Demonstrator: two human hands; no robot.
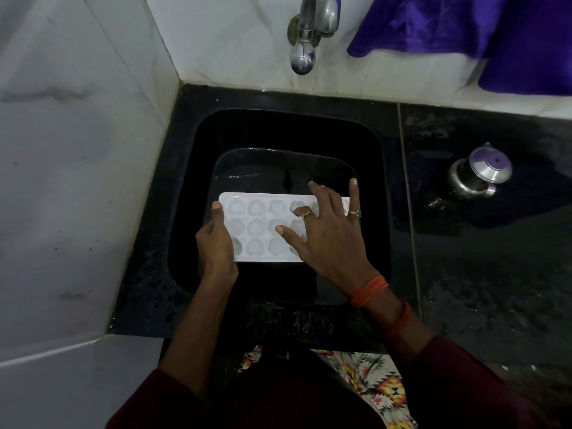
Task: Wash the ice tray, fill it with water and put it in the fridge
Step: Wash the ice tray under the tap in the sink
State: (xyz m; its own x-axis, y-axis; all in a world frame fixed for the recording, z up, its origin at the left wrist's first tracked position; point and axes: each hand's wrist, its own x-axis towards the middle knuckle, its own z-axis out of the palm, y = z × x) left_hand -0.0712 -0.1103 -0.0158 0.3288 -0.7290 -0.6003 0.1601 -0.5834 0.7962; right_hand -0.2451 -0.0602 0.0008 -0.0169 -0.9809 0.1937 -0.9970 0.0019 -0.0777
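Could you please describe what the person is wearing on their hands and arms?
The right hand wears a gold ring with a green stone and a second gold ring. Orange thread bands circle its wrist, with another further up the forearm. The left hand shows no jewellery. Dark maroon sleeves cover both arms higher up.

"What colour was the ice tray point(263, 230)?"

"Plain white, against a black sink point(278, 131). The worktop point(479, 274) was black too, flecked with pale specks."

"And the walls?"

"White tiles point(77, 119) with faint grey veining, like marble. There was a deep purple cloth point(464, 23), a silvery tap point(305, 41), and a silver pot point(476, 173) with a purple tint on its lid."

"And on the person?"

"Dark maroon sleeves point(458, 382), orange threads point(368, 291) at the wrist, and a gold ring point(354, 213) with a green stone. The fabric point(380, 385) below was white, with a geometric print in yellow, red and green."
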